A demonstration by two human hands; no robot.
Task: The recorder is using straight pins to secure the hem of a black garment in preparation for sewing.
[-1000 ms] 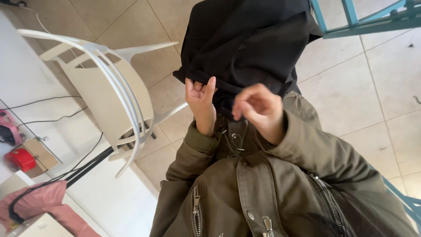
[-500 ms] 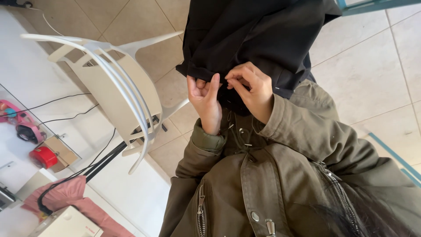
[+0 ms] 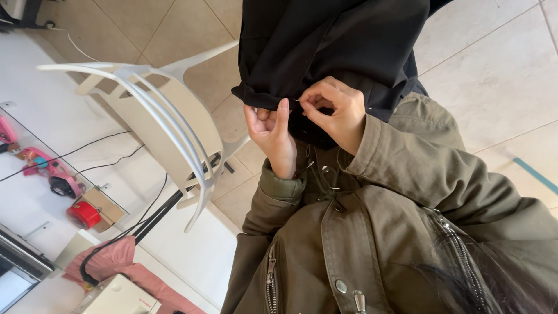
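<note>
Black fabric (image 3: 343, 46) hem hides needle pinched between right hand (image 3: 337, 110) fingers.

light: bright, even daylight | shadows: soft | focus: sharp | blur: none | edges: slight wide-angle stretch

A small brown cardboard box (image 3: 103, 204) lies on the white table at left, beside a red round object (image 3: 83, 214).

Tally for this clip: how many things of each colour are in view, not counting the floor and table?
Black: 1, the cloth held by left hand and right hand
White: 1, chair
Pink: 2, tool, fabric
Red: 1, small box
Olive: 1, jacket
Total: 6
</note>
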